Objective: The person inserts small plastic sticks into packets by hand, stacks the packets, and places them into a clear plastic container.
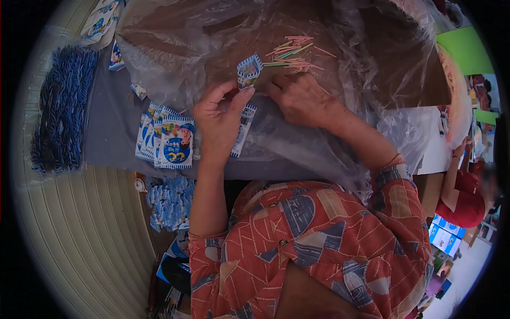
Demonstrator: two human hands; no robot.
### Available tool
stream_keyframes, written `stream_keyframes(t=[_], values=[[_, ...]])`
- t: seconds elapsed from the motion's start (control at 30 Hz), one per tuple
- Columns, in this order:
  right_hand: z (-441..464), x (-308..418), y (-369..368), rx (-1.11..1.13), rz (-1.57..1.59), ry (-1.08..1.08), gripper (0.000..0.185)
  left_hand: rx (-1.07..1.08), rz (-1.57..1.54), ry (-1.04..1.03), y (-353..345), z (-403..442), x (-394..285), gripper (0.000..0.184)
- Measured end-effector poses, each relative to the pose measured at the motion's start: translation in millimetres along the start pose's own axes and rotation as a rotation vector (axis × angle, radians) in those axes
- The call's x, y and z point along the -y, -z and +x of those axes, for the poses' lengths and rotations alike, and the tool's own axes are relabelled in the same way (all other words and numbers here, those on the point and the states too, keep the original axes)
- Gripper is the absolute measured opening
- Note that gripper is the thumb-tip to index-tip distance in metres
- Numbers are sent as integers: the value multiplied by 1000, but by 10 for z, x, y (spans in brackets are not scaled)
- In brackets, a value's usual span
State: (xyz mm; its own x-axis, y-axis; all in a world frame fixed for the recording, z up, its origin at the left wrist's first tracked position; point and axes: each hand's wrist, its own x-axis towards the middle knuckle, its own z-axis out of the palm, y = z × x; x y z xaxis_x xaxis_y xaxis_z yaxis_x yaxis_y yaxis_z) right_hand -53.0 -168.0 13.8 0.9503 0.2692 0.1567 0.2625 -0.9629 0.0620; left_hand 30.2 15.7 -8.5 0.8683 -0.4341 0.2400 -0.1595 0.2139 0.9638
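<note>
My left hand (223, 109) pinches a small blue-and-white striped packet (248, 72) upright, its top gaping. Close to its right, my right hand (303, 98) is curled, fingertips down at the plastic sheet; what they hold, if anything, is hidden. Just beyond those fingers lies a loose pile of thin pink, green and yellow sticks (292, 53). Several flat printed packets (175, 142) overlap on the grey cloth left of my left forearm. Another packet (244, 130) lies partly hidden behind my left wrist.
Clear plastic sheeting (170, 53) covers the table. A large stack of blue striped packets (64, 106) stands at the far left, with more packets (171, 199) below the table edge. At right are a green panel (465, 50) and a person in red (465, 196).
</note>
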Motion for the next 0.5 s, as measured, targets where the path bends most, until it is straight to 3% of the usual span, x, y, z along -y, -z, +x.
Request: stream_keyframes(t=[0.27,0.5], values=[[-268,-40,-67,-310,269,44,16,11,-70,53,-85,26,1,16],[-319,-69,-143,-192,269,-11,17,79,99,80,-133,49,137,16]])
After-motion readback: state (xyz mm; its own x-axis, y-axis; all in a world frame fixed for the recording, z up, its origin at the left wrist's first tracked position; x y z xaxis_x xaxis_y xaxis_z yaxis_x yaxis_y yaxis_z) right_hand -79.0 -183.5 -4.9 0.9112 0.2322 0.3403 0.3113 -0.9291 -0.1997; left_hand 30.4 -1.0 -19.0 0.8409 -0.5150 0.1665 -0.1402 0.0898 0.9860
